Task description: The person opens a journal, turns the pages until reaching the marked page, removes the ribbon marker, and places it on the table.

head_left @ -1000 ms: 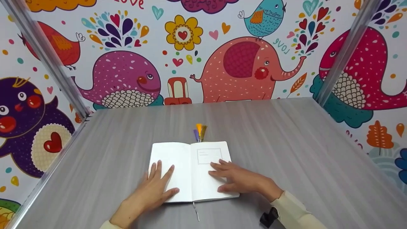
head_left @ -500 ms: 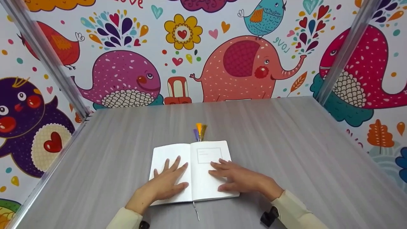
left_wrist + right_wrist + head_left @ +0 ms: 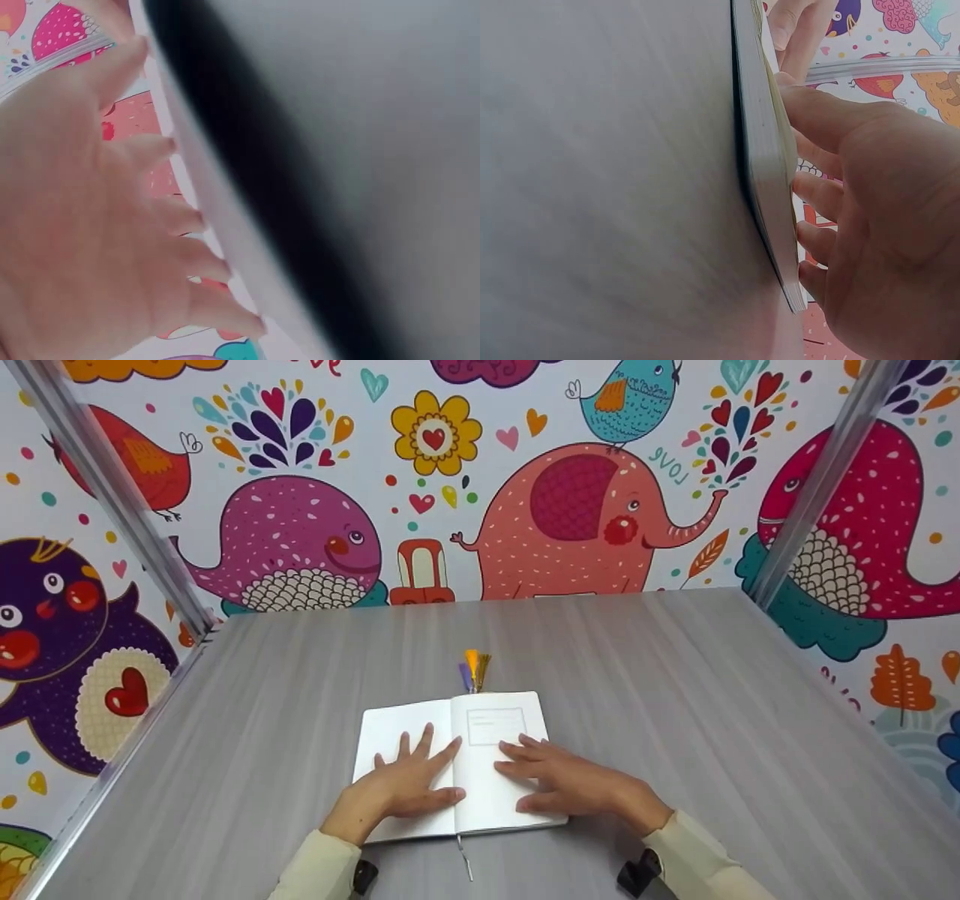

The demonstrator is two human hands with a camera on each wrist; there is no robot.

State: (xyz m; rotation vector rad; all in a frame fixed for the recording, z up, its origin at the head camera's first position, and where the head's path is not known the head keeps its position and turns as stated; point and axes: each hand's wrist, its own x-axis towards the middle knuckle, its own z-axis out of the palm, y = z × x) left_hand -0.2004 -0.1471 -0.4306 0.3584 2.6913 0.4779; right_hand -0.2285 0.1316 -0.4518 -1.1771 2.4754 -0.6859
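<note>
A grey worktop (image 3: pixel 675 675) spreads around your fingers (image 3: pixel 424 744), a cartoon-printed wall (image 3: pixel 300 536) well beyond them. Your left hand (image 3: pixel 403 787) and right hand (image 3: pixel 566 781) rest palm-down, fingers apart, on the open notebook (image 3: pixel 486 787) directly beneath; tassels (image 3: pixel 472 661) show past the fingertips.

There are two hands (image 3: pixel 409 789), one notebook (image 3: pixel 480 772), three tassels (image 3: pixel 472 661) and one ribbon (image 3: pixel 465 856).
</note>
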